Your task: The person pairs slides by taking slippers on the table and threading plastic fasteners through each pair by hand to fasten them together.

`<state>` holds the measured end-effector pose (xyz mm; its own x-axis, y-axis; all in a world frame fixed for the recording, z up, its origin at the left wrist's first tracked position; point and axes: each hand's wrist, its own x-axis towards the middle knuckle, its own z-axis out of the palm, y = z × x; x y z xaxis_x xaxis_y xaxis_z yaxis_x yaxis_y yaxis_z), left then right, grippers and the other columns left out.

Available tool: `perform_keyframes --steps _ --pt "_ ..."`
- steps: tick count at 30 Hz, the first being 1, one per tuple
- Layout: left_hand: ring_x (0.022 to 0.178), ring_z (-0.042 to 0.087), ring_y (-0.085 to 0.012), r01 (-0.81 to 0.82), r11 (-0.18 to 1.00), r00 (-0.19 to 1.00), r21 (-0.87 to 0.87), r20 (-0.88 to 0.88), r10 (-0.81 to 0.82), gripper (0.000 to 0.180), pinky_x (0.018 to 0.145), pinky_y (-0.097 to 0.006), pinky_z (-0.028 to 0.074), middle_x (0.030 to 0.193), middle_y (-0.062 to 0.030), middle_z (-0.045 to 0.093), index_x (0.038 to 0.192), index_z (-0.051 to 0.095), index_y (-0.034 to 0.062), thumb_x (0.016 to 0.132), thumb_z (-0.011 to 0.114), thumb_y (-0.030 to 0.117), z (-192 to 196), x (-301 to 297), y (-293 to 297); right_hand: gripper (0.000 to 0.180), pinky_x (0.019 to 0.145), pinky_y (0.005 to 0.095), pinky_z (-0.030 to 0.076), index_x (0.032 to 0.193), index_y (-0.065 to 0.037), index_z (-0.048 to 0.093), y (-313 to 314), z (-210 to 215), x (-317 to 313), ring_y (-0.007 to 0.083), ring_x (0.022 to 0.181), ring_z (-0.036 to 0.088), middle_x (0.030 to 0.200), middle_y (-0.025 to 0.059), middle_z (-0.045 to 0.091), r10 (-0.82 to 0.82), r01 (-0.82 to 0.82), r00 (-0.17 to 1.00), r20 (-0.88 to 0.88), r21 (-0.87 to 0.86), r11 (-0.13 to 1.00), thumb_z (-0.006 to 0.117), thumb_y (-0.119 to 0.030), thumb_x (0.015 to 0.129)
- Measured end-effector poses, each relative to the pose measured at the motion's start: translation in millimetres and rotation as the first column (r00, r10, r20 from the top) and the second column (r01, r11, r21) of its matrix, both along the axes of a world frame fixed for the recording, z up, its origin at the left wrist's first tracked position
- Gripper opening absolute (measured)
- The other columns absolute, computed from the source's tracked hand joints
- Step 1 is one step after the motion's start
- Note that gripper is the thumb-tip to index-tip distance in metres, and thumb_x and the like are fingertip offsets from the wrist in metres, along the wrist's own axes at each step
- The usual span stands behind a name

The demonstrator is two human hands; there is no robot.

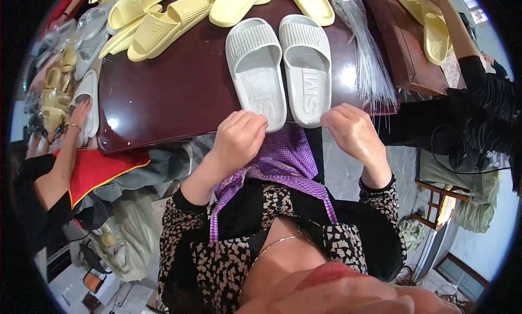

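Note:
Two pale grey ribbed slide sandals lie side by side, toes pointing away from me, at the near edge of the dark red table [168, 104]. At the heel of the left slide sandal [253, 47] is my left hand [239, 140], its fingers curled closed on the outer rim. My right hand [356, 134] is likewise closed, with thumb and fingers at the heel rim of the right slide sandal [307, 44]. The fingertips are partly hidden. Raised lettering shows on both footbeds.
Several yellow slides [169, 26] lie along the table's far side. A bundle of clear plastic ties [364, 58] hangs at the right. Co-workers' arms reach in: one hand [81, 114] touches a white slide [91, 102] at left, another arm [459, 28] is near yellow slides at right.

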<state>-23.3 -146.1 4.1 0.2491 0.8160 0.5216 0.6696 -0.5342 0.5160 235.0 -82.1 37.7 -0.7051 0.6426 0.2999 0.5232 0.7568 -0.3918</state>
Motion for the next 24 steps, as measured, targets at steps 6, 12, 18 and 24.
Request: perform_keyframes --steps 6,12,18,24 --pt "0.073 0.057 -0.0278 -0.025 0.995 0.991 0.093 -0.131 0.037 0.011 0.065 -0.037 0.046 0.077 -0.0115 0.057 0.085 0.059 0.0011 0.074 0.061 0.002 -19.1 -4.6 48.9 0.008 0.064 0.0403 0.049 0.082 -0.002 0.06 55.1 -20.6 -15.1 0.0332 0.074 0.06 0.076 0.0143 0.061 -0.029 0.03 0.999 -0.019 0.051 0.998 0.063 -0.005 0.075" --pt "0.076 0.056 -0.0306 -0.077 0.986 0.954 0.147 -0.275 0.116 0.008 0.071 -0.041 0.046 0.078 -0.0132 0.058 0.079 0.057 0.0018 0.074 0.052 0.006 -22.1 -21.8 81.3 0.009 0.068 0.0435 0.048 0.086 -0.001 0.061 72.5 -17.8 -46.0 0.0372 0.078 0.06 0.08 0.0176 0.06 -0.118 0.111 0.981 0.154 0.053 0.992 0.058 -0.009 0.082" --pt "0.07 0.053 -0.0299 0.048 0.971 0.989 0.236 -0.144 -0.014 0.011 0.067 -0.042 0.044 0.075 -0.0145 0.055 0.074 0.056 0.0 0.073 0.052 0.01 -48.3 14.3 22.6 0.018 0.074 0.0407 0.047 0.099 -0.001 0.062 -22.4 11.1 -19.2 0.04 0.084 0.059 0.092 0.022 0.062 -0.204 0.243 0.962 0.18 -0.232 0.942 0.056 -0.007 0.084" --pt "0.069 0.053 -0.026 -0.115 0.937 0.979 0.33 -0.121 0.162 0.01 0.063 -0.037 0.044 0.073 -0.0112 0.053 0.072 0.054 0.0029 0.071 0.053 0.013 -34.1 10.8 -15.2 0.015 0.059 0.0305 0.045 0.094 0.004 0.062 -21.8 42.9 -9.3 0.0174 0.063 0.055 0.072 0.0131 0.06 -0.167 0.163 0.986 0.016 -0.332 0.929 0.056 -0.004 0.083"
